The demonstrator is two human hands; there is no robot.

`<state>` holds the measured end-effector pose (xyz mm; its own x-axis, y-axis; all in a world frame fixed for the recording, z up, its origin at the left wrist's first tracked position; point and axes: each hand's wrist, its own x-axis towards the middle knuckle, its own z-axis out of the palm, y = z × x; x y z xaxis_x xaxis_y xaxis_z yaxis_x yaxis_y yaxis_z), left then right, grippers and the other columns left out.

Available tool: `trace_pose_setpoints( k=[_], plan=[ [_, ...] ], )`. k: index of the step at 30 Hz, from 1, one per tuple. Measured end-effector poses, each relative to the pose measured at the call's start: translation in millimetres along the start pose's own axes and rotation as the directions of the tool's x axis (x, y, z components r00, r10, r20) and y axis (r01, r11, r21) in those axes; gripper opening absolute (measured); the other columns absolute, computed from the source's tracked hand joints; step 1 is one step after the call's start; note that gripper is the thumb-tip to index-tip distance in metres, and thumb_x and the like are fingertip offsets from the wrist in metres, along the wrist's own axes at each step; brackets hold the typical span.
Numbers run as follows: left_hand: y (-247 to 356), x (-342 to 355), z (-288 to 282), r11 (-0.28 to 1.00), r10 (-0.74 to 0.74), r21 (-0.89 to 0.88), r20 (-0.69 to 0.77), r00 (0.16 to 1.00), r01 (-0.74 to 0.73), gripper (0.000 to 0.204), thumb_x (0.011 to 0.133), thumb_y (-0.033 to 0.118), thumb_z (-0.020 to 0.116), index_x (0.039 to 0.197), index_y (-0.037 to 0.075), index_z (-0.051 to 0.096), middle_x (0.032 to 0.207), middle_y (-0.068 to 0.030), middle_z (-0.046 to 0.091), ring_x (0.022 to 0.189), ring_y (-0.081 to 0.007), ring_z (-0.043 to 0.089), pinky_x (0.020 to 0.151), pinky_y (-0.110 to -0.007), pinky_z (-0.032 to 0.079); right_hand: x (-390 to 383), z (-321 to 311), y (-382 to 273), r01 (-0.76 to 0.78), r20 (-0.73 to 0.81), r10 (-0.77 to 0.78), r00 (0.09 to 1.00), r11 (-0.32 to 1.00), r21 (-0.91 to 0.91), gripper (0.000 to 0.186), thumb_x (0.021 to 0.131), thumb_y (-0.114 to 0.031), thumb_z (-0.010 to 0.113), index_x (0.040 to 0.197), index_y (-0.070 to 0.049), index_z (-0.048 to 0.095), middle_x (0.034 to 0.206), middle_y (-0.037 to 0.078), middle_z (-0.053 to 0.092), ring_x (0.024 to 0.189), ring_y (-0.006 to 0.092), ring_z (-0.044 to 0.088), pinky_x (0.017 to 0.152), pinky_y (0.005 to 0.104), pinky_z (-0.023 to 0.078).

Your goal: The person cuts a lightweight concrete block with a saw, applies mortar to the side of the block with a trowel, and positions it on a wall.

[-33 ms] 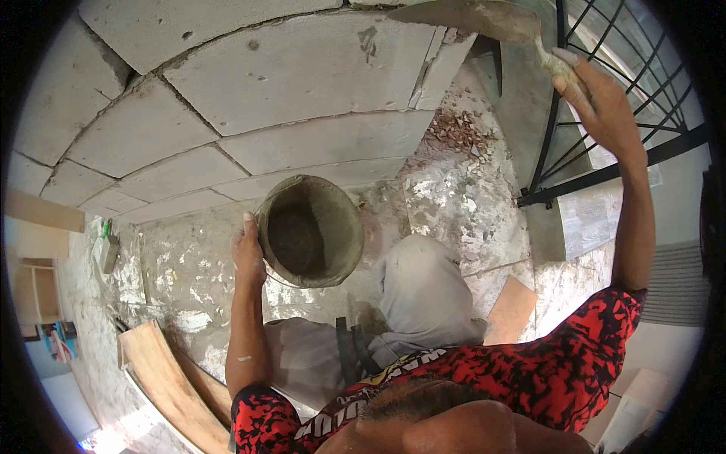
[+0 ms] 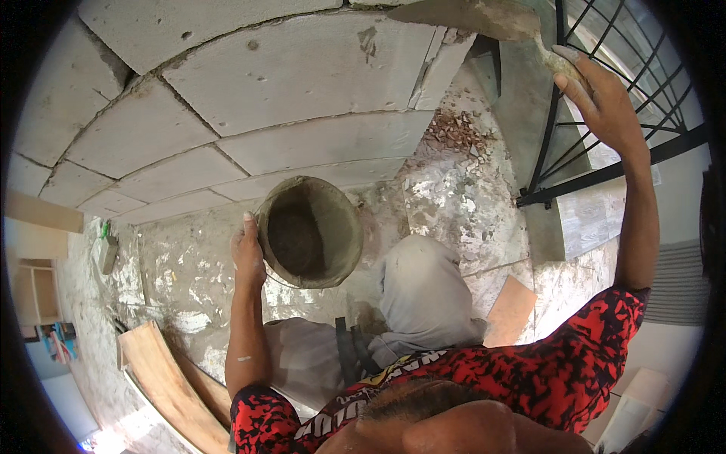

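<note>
My left hand grips the left side of a round, mortar-stained bucket, its thumb up by the rim. The bucket is tilted so that its mouth faces me; a dark grey patch shows at its bottom, and I cannot tell how much it holds. At the upper right, my right hand is closed round the handle of a trowel. The trowel's long, grey-coated blade points left along the top of a wall of pale blocks. Whether the blade touches the wall, I cannot tell.
A black metal grille stands close by my right forearm. Broken reddish rubble lies past the wall's end. Curved wooden boards rest at lower left, and a flat tan piece lies right of my knee.
</note>
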<state>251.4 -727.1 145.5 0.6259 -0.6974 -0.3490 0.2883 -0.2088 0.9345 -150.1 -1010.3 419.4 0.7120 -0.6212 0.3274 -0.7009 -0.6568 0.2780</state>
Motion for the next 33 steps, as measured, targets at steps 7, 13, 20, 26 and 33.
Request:
trace_pose_setpoints(
  k=[7,13,20,26,33],
  plan=[
    [-14.1,11.2,-11.9,1.000,0.011,0.012,0.025,1.000,-0.011,0.052,0.097,0.042,0.045,0.104,-0.006,0.060,0.100,-0.0107,0.064,0.088,-0.0158,0.060,0.081,-0.029,0.047,-2.4,-6.7,1.7,-0.001,-0.040,0.005,0.999,0.995,0.100,0.048,0.094,-0.045,0.047,0.117,-0.005,0.058,0.089,0.016,0.065,0.075,0.0258,0.062,0.070,0.0374,0.047],
    [-13.9,0.8,-40.4,0.999,-0.024,-0.047,-0.026,0.999,0.023,0.061,0.096,0.045,0.044,0.120,-0.010,0.051,0.115,-0.0173,0.059,0.102,-0.0221,0.058,0.091,-0.033,0.045,-72.0,27.6,0.9,-0.399,-0.051,0.457,0.888,0.821,0.409,0.044,0.096,-0.040,0.044,0.114,-0.002,0.058,0.072,0.007,0.057,0.061,0.0169,0.054,0.057,0.0305,0.043],
    [-19.4,6.8,-45.4,1.000,-0.008,0.024,-0.009,1.000,0.008,0.053,0.098,0.039,0.042,0.116,-0.009,0.054,0.112,-0.0149,0.060,0.100,-0.0199,0.057,0.090,-0.032,0.044,-32.1,159.7,-128.4,0.006,-0.045,0.483,0.874,0.082,0.997,0.037,0.098,-0.036,0.041,0.117,-0.006,0.049,0.074,0.002,0.054,0.058,0.0086,0.052,0.050,0.0222,0.045],
    [-9.3,-9.0,-52.0,1.000,-0.002,0.007,-0.115,0.993,0.002,0.050,0.098,0.037,0.043,0.114,-0.009,0.056,0.111,-0.0131,0.061,0.097,-0.0181,0.058,0.087,-0.031,0.045,-21.0,202.1,-215.9,-0.335,0.337,0.394,0.855,-0.078,0.939,0.048,0.096,-0.042,0.040,0.115,0.001,0.049,0.066,0.006,0.053,0.050,0.0117,0.050,0.045,0.0283,0.041],
    [-11.7,-5.8,-45.7,0.999,0.046,0.030,-0.039,0.998,-0.045,0.049,0.099,0.037,0.042,0.111,-0.008,0.058,0.105,-0.0113,0.062,0.092,-0.0173,0.058,0.085,-0.030,0.045,-37.7,174.4,-218.0,-0.230,0.327,0.343,0.880,-0.295,0.927,0.055,0.097,-0.046,0.032,0.119,0.002,0.048,0.061,0.004,0.050,0.044,0.0122,0.047,0.043,0.0251,0.041]
  ],
)
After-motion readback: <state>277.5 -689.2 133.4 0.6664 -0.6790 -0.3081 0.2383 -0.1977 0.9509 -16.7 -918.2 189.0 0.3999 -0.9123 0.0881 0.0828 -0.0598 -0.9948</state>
